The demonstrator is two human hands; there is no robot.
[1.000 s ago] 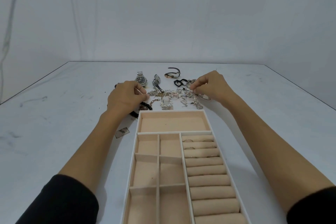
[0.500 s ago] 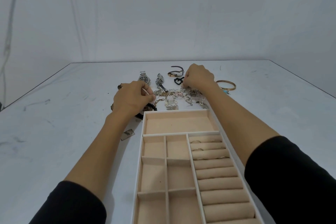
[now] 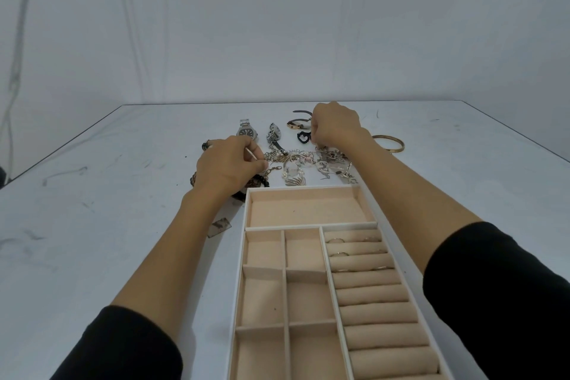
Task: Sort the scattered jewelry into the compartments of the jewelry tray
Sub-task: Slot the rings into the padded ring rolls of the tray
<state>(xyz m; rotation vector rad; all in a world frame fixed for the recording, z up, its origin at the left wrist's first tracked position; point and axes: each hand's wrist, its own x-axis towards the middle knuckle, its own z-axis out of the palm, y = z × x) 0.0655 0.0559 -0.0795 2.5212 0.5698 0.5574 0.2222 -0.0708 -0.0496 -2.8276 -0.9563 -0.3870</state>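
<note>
On the white desk, the jewelry tangle lay at twelve o'clock of the jewelry tray. The left hand pinched a thin silver piece. The right hand, fingers curled, gripped into the tangle, likely teasing strands apart. Only rings sat sorted.

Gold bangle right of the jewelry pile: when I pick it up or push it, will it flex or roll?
The gold bangle holds a clean hoop shape, so it probably stays rigid when lifted. It lies flat on the white table, so a push likely slides it; tipped on edge, it might roll.
</note>
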